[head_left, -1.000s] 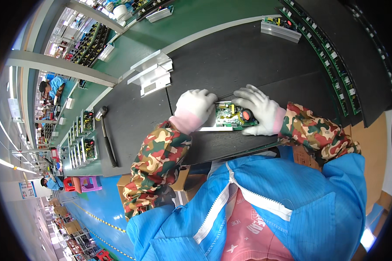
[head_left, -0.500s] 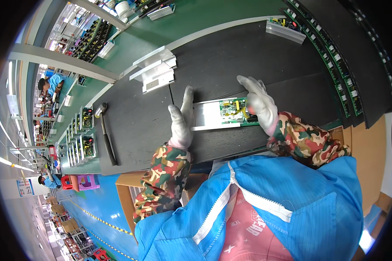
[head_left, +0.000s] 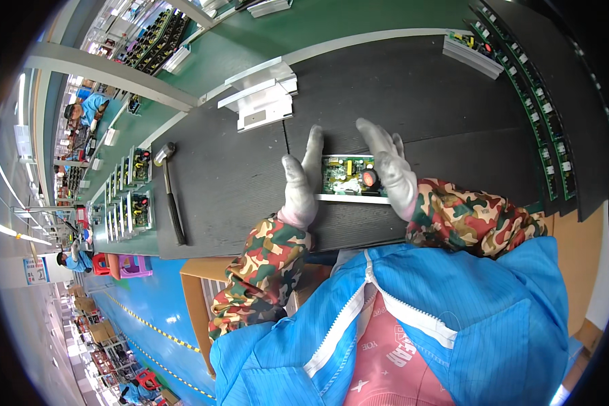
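Observation:
A green circuit board (head_left: 345, 174) with yellow parts and a round red-topped component lies in a shallow aluminium channel (head_left: 352, 199) on the black bench top. At its left end stands my left hand (head_left: 302, 181), in a whitish glove, fingers stretched out and thumb apart. My right hand (head_left: 392, 170), gloved too, is against the right end, its palm side covering that edge of the board. Its fingers point away from me, extended and not wrapped round anything. The exact contact at both ends is hidden by the gloves.
Bent aluminium pieces (head_left: 260, 98) stand at the far bench edge. On the left lies a hammer (head_left: 170, 193); beyond it are several boards in metal housings (head_left: 128, 193). Long rows of boards (head_left: 531, 111) line the right. A cardboard box (head_left: 199, 291) sits below the bench edge.
The circuit board has slid left along the channel, covering the bare aluminium that showed earlier. My hands are closer together, the right one having followed the board.

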Action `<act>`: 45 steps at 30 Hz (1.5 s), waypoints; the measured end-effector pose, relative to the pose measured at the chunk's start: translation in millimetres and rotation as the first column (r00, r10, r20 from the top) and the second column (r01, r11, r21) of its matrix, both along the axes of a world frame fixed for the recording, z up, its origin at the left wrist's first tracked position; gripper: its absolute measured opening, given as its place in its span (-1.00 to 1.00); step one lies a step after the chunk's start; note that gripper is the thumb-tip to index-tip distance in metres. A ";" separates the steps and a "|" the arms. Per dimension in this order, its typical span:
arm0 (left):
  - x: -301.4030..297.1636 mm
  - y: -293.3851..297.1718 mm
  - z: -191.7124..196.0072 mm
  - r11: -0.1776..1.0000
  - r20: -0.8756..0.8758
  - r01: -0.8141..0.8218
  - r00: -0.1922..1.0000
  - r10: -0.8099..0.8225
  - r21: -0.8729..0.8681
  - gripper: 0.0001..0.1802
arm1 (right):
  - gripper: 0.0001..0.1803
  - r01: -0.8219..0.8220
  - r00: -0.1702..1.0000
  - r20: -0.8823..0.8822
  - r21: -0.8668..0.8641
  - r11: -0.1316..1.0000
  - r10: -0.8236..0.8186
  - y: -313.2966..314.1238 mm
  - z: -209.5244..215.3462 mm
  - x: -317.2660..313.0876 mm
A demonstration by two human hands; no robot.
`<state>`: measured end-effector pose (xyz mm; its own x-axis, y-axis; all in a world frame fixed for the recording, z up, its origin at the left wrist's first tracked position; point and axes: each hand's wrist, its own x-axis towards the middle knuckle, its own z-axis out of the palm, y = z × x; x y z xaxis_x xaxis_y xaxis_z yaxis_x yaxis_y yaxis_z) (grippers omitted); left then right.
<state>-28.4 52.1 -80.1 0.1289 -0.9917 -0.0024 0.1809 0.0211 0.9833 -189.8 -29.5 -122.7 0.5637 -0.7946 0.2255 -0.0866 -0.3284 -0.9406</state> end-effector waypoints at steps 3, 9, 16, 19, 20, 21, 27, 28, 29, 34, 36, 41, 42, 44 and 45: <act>-0.4 0.1 2.1 0.999 0.092 -0.022 0.996 0.020 0.029 0.37 | -0.11 -0.085 0.985 0.156 0.076 0.993 0.072 -4.5 7.9 -7.7; 3.5 2.9 0.0 0.999 0.082 -0.038 0.996 0.040 -0.028 0.12 | -0.06 -0.031 0.991 0.127 -0.003 1.000 0.031 -6.9 14.7 -13.2; 20.2 46.9 26.7 0.988 0.896 -0.031 0.418 0.152 -0.153 -0.34 | -0.18 0.056 0.998 0.021 -0.087 0.995 -0.055 -2.1 52.6 -41.8; 11.4 50.0 27.4 0.976 0.972 0.036 0.111 0.208 -0.214 -0.55 | -0.44 0.009 0.975 -0.184 -0.526 0.850 -0.124 -8.9 50.7 -56.1; 11.5 48.9 24.5 0.976 0.972 0.033 0.111 0.209 -0.213 -0.55 | -0.46 -0.045 0.952 -0.270 -0.586 0.809 -0.143 -5.2 53.3 -62.0; 12.8 47.2 20.4 0.973 0.967 0.036 0.128 0.222 -0.228 -0.59 | -0.47 -0.076 0.941 -0.303 -0.623 0.779 -0.151 -1.6 53.5 -63.6; 3.3 29.2 31.5 0.954 0.966 0.165 -0.020 0.259 -0.252 -0.63 | -0.67 -0.153 0.906 -0.409 -0.557 0.816 -0.109 13.7 47.0 -60.8; -0.8 24.1 34.4 0.947 0.963 0.181 -0.009 0.270 -0.264 -0.63 | -0.70 -0.171 0.893 -0.438 -0.549 0.818 -0.108 11.1 46.8 -61.5; -6.1 21.7 36.5 0.942 0.956 0.169 0.012 0.293 -0.291 -0.62 | -0.73 -0.175 0.908 -0.406 -0.590 0.788 -0.103 9.7 41.4 -58.7; -13.1 25.1 42.6 0.930 0.953 0.231 -0.030 0.301 -0.287 -0.64 | -0.41 -0.146 0.891 -0.414 -0.655 0.741 -0.189 13.6 64.8 -52.1; -17.1 23.5 45.3 0.936 0.958 0.240 -0.059 0.280 -0.258 -0.65 | -0.38 -0.214 0.869 -0.455 -0.697 0.684 -0.192 9.3 77.3 -46.0; -25.9 18.0 71.2 0.935 0.971 0.295 -0.074 0.230 -0.199 -0.40 | -0.42 -0.528 0.648 -0.759 -0.514 0.676 -0.071 -10.5 92.2 -53.9; -17.7 15.8 82.0 0.940 0.965 0.276 -0.110 0.237 -0.200 -0.29 | -0.46 -0.566 0.511 -0.856 -0.399 0.721 -0.073 -21.2 99.1 -60.8; 10.1 20.4 96.6 0.940 0.930 0.175 -0.173 0.323 -0.294 -0.24 | -0.48 -0.506 0.334 -0.936 -0.275 0.818 -0.108 -57.1 109.1 -74.5; 27.9 20.3 101.0 0.935 0.915 0.133 -0.200 0.350 -0.329 -0.25 | -0.49 -0.441 0.323 -0.930 -0.310 0.842 -0.173 -75.2 111.6 -83.2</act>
